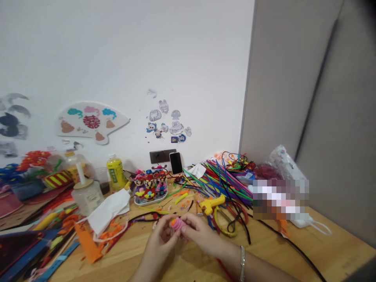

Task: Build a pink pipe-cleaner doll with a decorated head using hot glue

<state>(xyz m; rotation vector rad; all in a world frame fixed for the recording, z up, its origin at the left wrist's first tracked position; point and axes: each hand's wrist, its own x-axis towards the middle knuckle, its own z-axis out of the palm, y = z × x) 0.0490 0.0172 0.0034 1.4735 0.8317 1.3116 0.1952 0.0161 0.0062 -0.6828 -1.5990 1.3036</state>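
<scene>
Near the front middle of the wooden table, my left hand [163, 234] and my right hand [197, 231] meet around a small pink and orange piece [177, 224]. It looks like coiled fuzzy craft stem, though fingers cover part of it. Both hands pinch it, the left from its left side and the right with thumb and fingers from the right. A bracelet circles my right wrist. Just beyond the hands lies a yellow glue gun [213, 204]. Farther back, a white tray [152, 200] carries several small colourful figures [150, 182].
Many coloured craft stems [226, 182] are heaped at the back right. A phone [176, 163] leans on the wall. On the left stand a yellow bottle [115, 172] and a glass jar [87, 196] beside white paper [108, 211]. A black cord [288, 237] crosses the right side.
</scene>
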